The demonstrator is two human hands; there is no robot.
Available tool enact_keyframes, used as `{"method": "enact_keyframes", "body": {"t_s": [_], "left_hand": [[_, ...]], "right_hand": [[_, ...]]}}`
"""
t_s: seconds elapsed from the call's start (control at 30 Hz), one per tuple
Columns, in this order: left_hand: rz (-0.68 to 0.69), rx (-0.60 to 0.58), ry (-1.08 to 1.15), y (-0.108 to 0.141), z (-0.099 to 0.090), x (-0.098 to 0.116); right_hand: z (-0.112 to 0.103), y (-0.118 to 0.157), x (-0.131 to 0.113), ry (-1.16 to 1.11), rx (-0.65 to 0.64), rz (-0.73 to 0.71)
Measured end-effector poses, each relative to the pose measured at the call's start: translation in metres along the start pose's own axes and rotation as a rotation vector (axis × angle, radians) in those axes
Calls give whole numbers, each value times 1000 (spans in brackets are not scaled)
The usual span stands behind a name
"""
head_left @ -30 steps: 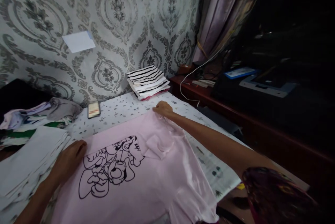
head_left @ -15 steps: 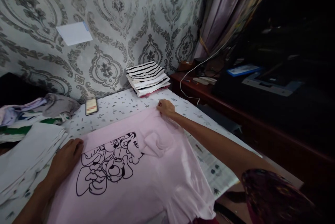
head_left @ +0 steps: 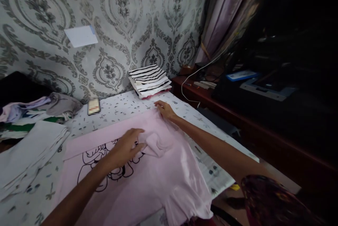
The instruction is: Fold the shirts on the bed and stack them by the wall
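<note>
Two hands over one pink shirt [head_left: 142, 187], spread beneath both on a patterned sheet [head_left: 221, 164]. Left hand [head_left: 125, 148] above the print [head_left: 126, 171], thumb and fingers parted, tips at or just beside the bunched sleeve [head_left: 157, 145], with no clear grip. Right hand [head_left: 166, 111] at the shirt's far right corner, fingers bent by the fabric; pinch or mere touch, cannot tell. Likeliest trouble: a loss of the flap [head_left: 92, 138] beyond the left hand, unpinned along most of its length and so apt to creep open with a tug at the sleeve. Also possible: deeper wrinkles in that sleeve, between the hands, from catching one layer without the other. With a low drag of the left forearm, perhaps a skewed print as well. On the near side of the right hand, shiny loose fabric close to the sheet's edge, maybe enough to pull everything askew. Beyond the right hand, a striped pile [head_left: 150, 81], well apart and hardly at risk; left of the left hand, a white stack [head_left: 31, 152], open to a knock from a wide elbow swing.
</note>
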State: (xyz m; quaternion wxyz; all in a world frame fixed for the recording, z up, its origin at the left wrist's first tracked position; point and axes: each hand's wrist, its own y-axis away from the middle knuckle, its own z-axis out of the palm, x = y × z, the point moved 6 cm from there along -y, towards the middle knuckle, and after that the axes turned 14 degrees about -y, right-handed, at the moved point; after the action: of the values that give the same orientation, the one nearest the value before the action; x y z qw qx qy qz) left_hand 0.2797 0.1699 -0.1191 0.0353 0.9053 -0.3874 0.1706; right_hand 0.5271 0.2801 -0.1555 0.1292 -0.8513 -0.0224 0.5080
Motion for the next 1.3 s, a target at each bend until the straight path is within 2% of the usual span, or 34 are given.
{"method": "enact_keyframes", "body": {"t_s": [0.1, 0.2, 0.33, 0.43, 0.53, 0.57, 0.63, 0.73, 0.83, 0.9, 1.0, 1.07, 1.17, 1.23, 1.3], "left_hand": [[91, -83, -23, -26, 22, 36], [41, -179, -66, -34, 32, 45], [13, -279, 32, -24, 28, 55], [86, -336, 159, -8, 22, 68], [180, -455, 372, 13, 17, 73], [180, -463, 432, 19, 13, 68], [100, -382, 469, 26, 2, 43], [-174, -92, 297, 33, -25, -28], [-431, 159, -19, 48, -48, -102], [-536, 180, -190, 62, -49, -141], [-670, 54, -352, 89, -32, -184], [-746, -6, -449, 109, -21, -201], [-769, -20, -548, 126, -15, -210], [-772, -23, -569, 128, -16, -207], [-772, 9, -575, 122, -23, -193]], "right_hand": [[3, 2, 8, -27, 8, -11], [4, 1, 14, -8, 13, -2], [6, 0, 16, 9, -2, 23], [7, 0, 16, 5, -23, 30], [6, 0, 17, 19, -40, 20], [5, -1, 17, 27, -42, 18], [5, -2, 17, 62, -38, 27], [13, 0, 7, 189, -36, -22], [37, 11, -14, 281, -124, -196], [56, 22, -21, 316, -244, -281], [69, 32, -12, 384, -367, -287], [68, 34, -1, 431, -368, -260], [63, 33, 9, 442, -344, -247], [59, 32, 8, 386, -338, -246], [51, 31, 4, 275, -307, -205]]}}
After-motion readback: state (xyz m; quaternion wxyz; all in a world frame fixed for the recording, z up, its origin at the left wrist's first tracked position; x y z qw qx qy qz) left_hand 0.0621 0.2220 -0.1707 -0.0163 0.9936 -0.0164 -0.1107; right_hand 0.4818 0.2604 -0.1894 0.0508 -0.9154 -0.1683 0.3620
